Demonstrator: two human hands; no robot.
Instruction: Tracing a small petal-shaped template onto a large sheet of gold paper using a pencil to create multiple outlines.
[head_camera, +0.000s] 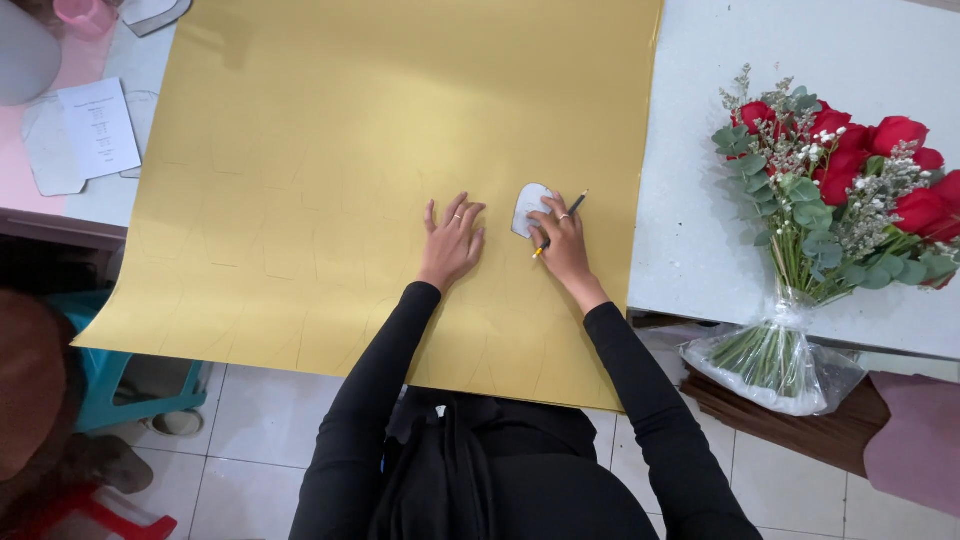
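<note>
Pinching a pencil (560, 222), our right hand (562, 245) presses a small white template (528, 207) onto the gold sheet (330, 150). Our left hand (452, 245) lies spread flat just beside, left of the template.

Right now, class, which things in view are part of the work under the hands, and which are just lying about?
In use:
gold paper sheet
white petal-shaped template
pencil
left hand
right hand

Lying about:
rose bouquet
printed paper slip
pink cup
</note>
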